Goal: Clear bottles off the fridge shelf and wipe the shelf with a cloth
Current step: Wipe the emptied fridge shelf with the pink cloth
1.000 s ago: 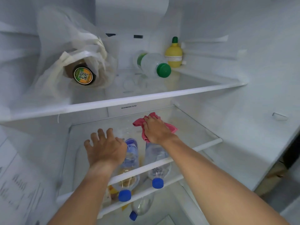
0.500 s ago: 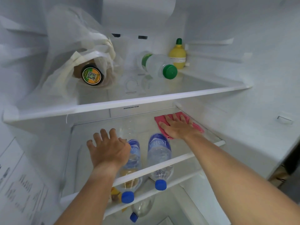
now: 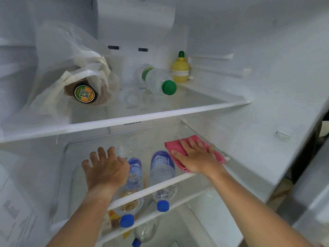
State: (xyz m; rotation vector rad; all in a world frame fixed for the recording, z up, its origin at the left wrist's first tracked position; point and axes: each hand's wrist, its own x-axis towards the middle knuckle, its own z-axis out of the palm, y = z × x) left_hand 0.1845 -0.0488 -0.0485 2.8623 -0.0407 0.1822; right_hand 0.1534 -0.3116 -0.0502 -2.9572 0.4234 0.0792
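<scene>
Pink cloth [image 3: 178, 148] pressed flat on glass shelf [image 3: 160, 134] under open right hand [image 3: 197, 157], left hand [image 3: 106, 170] spread, empty, blue-capped bottles [image 3: 162, 177] seen beneath, caps toward viewer, label reading "DEODORIZING FILTER" [image 3: 132, 123].

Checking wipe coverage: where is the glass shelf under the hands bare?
The middle glass shelf itself carries only the left hand and the right hand on the pink cloth. Bare: behind the hands to the back wall. The blue-capped bottles lie underneath.

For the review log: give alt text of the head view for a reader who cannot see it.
Right hand presses a pink cloth flat on the glass fridge shelf; left hand rests open on the same shelf. Blue-capped bottles lie on the shelf beneath.
</scene>
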